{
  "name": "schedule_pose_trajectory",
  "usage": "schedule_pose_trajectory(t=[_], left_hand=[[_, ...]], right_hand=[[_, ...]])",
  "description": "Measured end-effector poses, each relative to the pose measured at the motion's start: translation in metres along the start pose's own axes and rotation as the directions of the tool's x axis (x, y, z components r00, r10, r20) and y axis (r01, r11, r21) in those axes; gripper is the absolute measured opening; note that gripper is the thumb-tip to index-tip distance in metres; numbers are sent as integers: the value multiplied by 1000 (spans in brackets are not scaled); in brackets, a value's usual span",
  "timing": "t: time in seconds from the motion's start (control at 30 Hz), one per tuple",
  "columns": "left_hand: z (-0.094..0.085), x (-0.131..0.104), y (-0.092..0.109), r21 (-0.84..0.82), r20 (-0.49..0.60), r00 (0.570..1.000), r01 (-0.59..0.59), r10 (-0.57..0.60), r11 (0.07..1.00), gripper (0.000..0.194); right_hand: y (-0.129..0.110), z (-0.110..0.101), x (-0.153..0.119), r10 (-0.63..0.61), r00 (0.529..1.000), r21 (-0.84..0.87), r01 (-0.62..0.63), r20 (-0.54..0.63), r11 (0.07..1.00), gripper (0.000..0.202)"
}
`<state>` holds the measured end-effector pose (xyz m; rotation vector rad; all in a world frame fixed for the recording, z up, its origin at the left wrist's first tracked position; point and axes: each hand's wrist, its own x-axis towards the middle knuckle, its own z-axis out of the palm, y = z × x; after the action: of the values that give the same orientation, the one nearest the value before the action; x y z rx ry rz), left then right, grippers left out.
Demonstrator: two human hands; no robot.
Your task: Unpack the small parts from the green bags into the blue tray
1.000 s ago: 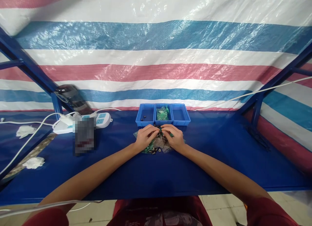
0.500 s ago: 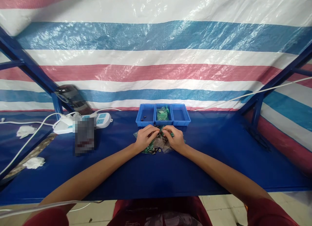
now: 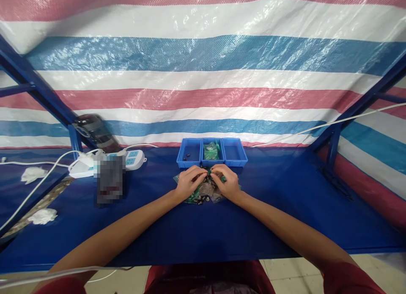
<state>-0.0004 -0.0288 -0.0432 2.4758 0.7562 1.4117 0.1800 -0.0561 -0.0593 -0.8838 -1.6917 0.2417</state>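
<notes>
Left blue bin, beyond left hand: few small dark parts. Middle bin, just beyond fingertips: crinkly green packet. Right bin: smooth, bare floor. Both hands, right included, fingertips pinched; item unclear. Mixed pile beneath: clear plastic, dark bits.

The place looked like a makeshift workshop bench or sorting station. A blue surface sat within a blue metal frame, backed by striped plastic sheeting in red, white and blue. Three small blue parts bins stood side by side behind a pile of small parts and plastic bags. A white power strip with cables plugged in lay towards the left, and pale floor tiles showed below.
</notes>
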Motion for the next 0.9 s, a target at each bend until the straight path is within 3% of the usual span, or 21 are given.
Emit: schedule_pose_trajectory(t=[0.3, 0.9], left_hand=[[2, 1, 0, -7, 22, 999, 34, -34, 999, 13], [6, -1, -6, 15, 43, 999, 0, -1, 1000, 22]], right_hand=[[-4, -5, 0, 55, 998, -6, -55, 38, 998, 15], [-1, -3, -1, -3, 1000, 1, 3, -4, 1000, 16]])
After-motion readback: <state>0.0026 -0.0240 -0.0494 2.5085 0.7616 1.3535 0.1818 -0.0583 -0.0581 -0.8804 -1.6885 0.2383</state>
